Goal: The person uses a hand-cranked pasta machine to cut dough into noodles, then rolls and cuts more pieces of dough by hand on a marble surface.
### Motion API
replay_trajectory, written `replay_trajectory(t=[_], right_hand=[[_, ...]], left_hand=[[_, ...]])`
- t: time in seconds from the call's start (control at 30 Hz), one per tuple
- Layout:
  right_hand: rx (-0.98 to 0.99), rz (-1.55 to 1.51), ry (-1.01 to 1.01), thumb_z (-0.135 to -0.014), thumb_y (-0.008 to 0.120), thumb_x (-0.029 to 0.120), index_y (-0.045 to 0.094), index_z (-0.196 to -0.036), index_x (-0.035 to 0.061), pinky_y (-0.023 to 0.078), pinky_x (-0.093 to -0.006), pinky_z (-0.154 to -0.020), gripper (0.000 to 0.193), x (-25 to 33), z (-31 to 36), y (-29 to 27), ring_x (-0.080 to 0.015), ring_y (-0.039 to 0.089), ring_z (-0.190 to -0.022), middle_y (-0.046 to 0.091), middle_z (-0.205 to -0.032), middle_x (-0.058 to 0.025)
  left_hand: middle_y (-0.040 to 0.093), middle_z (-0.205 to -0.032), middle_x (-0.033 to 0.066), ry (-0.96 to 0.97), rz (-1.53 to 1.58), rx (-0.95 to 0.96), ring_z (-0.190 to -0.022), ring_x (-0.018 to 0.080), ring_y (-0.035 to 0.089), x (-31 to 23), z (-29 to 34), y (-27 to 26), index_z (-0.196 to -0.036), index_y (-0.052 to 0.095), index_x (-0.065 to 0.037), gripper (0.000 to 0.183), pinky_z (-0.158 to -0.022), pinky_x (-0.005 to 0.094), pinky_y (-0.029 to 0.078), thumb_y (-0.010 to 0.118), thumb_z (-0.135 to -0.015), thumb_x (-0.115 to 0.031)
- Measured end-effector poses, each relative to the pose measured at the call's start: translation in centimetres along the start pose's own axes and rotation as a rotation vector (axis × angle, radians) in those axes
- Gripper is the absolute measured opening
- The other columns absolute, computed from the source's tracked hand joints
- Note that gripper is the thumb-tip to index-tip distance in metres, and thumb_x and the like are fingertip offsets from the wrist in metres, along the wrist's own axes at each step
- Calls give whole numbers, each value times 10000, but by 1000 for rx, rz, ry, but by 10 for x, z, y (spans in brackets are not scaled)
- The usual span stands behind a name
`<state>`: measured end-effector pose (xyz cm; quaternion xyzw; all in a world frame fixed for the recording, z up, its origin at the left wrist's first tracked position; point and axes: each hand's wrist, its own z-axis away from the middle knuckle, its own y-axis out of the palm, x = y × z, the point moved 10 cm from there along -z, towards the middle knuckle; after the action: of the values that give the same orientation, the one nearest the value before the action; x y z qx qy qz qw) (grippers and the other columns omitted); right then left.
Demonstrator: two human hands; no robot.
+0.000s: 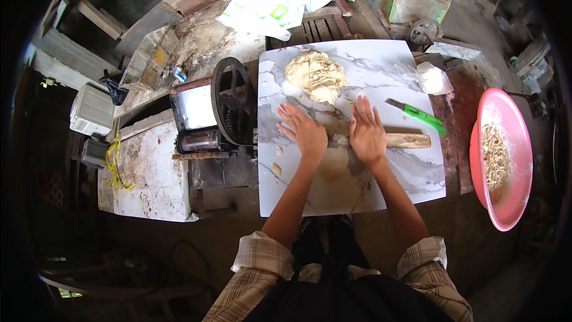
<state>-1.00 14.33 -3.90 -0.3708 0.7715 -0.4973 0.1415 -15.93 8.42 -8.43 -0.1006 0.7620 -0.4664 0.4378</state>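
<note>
My left hand (pixel 305 133) and my right hand (pixel 368 133) lie palm down on a wooden rolling pin (pixel 409 140), fingers stretched out and not wrapped round it. The pin lies across a marble-patterned board (pixel 381 62). Just on the near side of the pin, between my forearms, a thin flat piece of pale dough (pixel 333 166) shows; the pin and hands may hide part of it. Beyond my hands sits a big rough lump of dough (pixel 316 76). A green utility knife (pixel 420 117) rests right of my right hand, with its blade out.
Left of the board stands a hand-wheel machine (pixel 231 102) with a metal plate. A pink basin (pixel 524 161) holding noodles is at the right. A clear bag of white powder (pixel 435 77) sits at the board's far right corner. Behind lie a white sack (pixel 286 3) and a plastic basket (pixel 146 62).
</note>
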Motion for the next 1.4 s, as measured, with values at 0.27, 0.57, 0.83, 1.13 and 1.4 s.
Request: replay_trajectory(t=[0.27,0.57,0.83,1.13,1.4], right_hand=[[84,-235,40,-899,423,141,560,-1173,-41,309,-388,-1072,356,15,70,-27,-259,450,-1244,501,-1307,-163],[76,-61,-59,-928,376,195,567,-1166,-41,279,-399,-1088,386,14,22,-9,-264,428,-1264,537,-1261,-170],[90,-128,-57,-910,417,139,558,-1177,-41,297,-415,-1081,351,24,56,-22,-274,439,-1258,537,-1262,-164],[187,-18,-52,-917,399,184,472,-1269,-57,265,-401,-1099,433,24,43,2,-267,351,-1323,407,-1383,-197],[116,-89,-79,-917,400,145,517,-1220,-47,281,-399,-1093,377,28,51,-14,-279,419,-1274,494,-1309,-177]], left_hand=[[172,-1495,215,207,-35,196,-1413,347,-32,5,72,-6,-1397,189,96,568,-1063,616,-22,375,-935,-176],[145,-1493,239,72,-6,149,-1406,380,-32,6,22,13,-1393,165,104,611,-1053,636,-32,412,-906,-170],[109,-1524,162,65,33,315,-1412,357,-29,7,57,9,-1377,274,74,556,-1044,653,-23,409,-904,-186],[73,-1517,209,57,82,177,-1407,376,-30,13,42,13,-1403,178,86,632,-1060,629,-5,445,-889,-167],[77,-1528,169,110,-24,326,-1411,361,-27,4,52,8,-1395,230,75,597,-1051,642,-16,428,-883,-158]])
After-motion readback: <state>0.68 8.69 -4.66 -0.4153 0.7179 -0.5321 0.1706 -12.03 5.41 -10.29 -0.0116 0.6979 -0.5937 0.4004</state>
